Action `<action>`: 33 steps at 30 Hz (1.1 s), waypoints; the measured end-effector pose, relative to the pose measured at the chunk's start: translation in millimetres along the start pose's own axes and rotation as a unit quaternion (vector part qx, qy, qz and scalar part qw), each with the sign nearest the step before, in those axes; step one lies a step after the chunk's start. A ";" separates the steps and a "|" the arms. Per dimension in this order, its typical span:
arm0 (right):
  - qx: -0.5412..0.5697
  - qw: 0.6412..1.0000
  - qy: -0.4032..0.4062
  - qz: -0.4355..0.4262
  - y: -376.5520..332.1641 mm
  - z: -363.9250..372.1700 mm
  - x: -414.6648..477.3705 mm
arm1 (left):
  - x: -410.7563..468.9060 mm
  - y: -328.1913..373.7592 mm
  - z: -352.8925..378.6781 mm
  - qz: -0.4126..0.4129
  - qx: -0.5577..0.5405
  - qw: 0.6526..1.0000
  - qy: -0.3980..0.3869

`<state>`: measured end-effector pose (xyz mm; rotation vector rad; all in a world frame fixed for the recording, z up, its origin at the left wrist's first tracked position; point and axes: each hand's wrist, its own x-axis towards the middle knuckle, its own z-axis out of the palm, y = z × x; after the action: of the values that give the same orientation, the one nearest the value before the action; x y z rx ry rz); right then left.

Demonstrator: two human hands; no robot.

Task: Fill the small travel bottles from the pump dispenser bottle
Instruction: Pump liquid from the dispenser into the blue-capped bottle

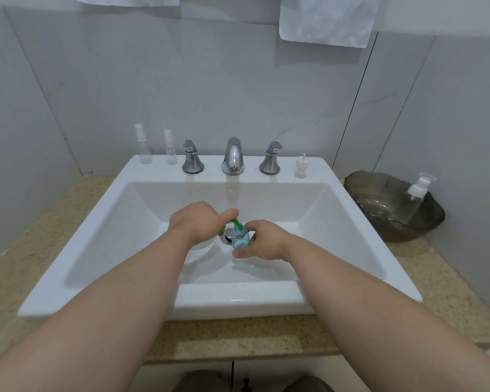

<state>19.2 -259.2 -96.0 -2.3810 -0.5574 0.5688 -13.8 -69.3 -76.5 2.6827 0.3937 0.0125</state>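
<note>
1. Right hand (262, 240) wraps its fingers round the small clear blue-tinted travel bottle (240, 239), upright above the drain.
2. Left hand (198, 222) curls over the green-spouted pump dispenser bottle (236, 222), nozzle at the little neck.
3. Watch it: a hard pump or a drifting nozzle could spill into the white ceramic sink (238, 301).
4. Two clear spray bottles (144, 145) wait on the back rim.

Left grip (194, 222) curled, knuckles up; right grip (262, 240) seemingly pinching.

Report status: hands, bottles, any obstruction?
Left hand grips pump dispenser bottle, green nozzle at the neck. Right hand holds small travel bottle over sink, teal liquid inside. Nothing in the way.
</note>
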 end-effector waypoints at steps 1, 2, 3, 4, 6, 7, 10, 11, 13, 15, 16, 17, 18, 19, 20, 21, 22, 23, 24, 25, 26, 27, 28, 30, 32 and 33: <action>-0.002 1.000 -0.002 0.001 0.4 0.3 0.3 | 0.5 0.6 0.3 0.001 0.003 1.000 -0.001; -0.005 1.000 -0.005 0.001 0.6 0.6 0.3 | 0.9 0.9 0.5 0.002 0.005 1.000 -0.002; -0.008 1.000 -0.008 0.002 0.7 1.0 0.3 | 1.4 0.7 0.8 0.002 0.006 1.000 -0.003; -0.011 1.000 -0.010 0.002 0.5 1.1 0.3 | 1.8 0.5 0.9 0.001 0.007 1.000 -0.002; -0.018 1.000 -0.013 0.002 0.0 1.4 0.3 | 2.2 -0.3 1.1 0.000 0.008 1.000 -0.002; -0.020 1.000 -0.014 0.001 -0.4 1.4 0.4 | 2.3 -0.7 1.0 0.000 0.008 1.000 -0.001; -0.024 1.000 -0.014 0.003 -0.7 1.1 -0.2 | 2.8 -0.7 0.9 0.004 0.010 1.000 -0.003; -0.027 1.000 -0.014 0.004 -0.6 1.1 -0.2 | 2.6 -0.6 0.8 0.005 0.012 1.000 -0.003; -0.030 0.999 -0.015 0.003 -0.4 0.6 -0.3 | 2.2 -0.3 0.9 0.005 0.014 1.000 -0.005; -0.030 0.999 -0.014 0.001 -0.8 0.1 -0.4 | 1.8 -0.1 1.0 0.003 0.014 1.000 -0.003; -0.030 0.999 -0.013 0.001 -0.9 -0.2 -0.8 | 1.7 0.1 1.1 0.003 0.014 1.000 -0.003; -0.029 0.999 -0.012 0.000 -1.0 -0.1 -0.6 | 1.6 0.0 0.8 0.003 0.013 1.000 -0.002; -0.029 1.000 -0.011 0.000 -1.1 0.2 -0.7 | 1.9 -0.4 0.5 0.002 0.012 1.000 -0.002; -0.028 1.000 -0.012 0.000 -0.9 0.9 -0.5 | 2.1 -0.8 0.2 0.002 0.013 1.000 -0.003; -0.029 1.000 -0.013 0.001 -0.8 1.2 -0.7 | 2.5 -0.9 0.0 0.002 0.014 1.000 -0.003; -0.030 0.999 -0.013 0.002 -0.8 1.7 -0.5 | 2.2 -0.9 -0.3 0.004 0.016 1.000 -0.004; -0.030 0.999 -0.013 0.003 -0.6 1.7 -0.5 | 2.3 -0.7 -0.3 0.005 0.016 1.000 -0.005; -0.030 0.999 -0.013 0.003 -0.6 1.8 -0.1 | 2.1 -0.6 -0.5 0.006 0.017 1.000 -0.006; -0.030 0.999 -0.013 0.004 -0.6 1.8 -0.3 | 2.2 -0.4 -0.5 0.007 0.017 1.000 -0.006; -0.029 0.999 -0.014 0.004 -0.6 1.9 -0.3 | 2.0 -0.2 -0.7 0.008 0.018 1.000 -0.004; -0.028 0.999 -0.015 0.004 -0.7 2.0 -0.5 | 1.5 0.0 -0.9 0.006 0.019 1.000 -0.002; -0.028 0.999 -0.016 0.004 -0.5 2.1 -0.3 | 1.0 0.1 -1.0 0.005 0.019 1.000 -0.001; -0.028 0.999 -0.016 0.004 -0.5 2.2 -0.6 | 0.3 0.1 -0.9 0.003 0.019 1.000 0.001; -0.027 1.000 -0.015 0.004 -0.9 1.9 -0.9 | -1.2 0.3 -1.0 0.001 0.014 1.000 0.002; -0.018 1.000 -0.011 0.004 -1.1 1.2 -0.6 | -2.7 0.4 -1.4 0.005 0.003 1.000 -0.002; -0.013 1.000 -0.010 0.005 -1.0 0.9 -0.3 | -3.4 0.1 -1.7 0.008 0.000 1.000 -0.005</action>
<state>18.3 -258.2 -95.9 -2.4069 -0.5649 0.5929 -17.2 -69.6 -74.8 2.6847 0.3682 0.0030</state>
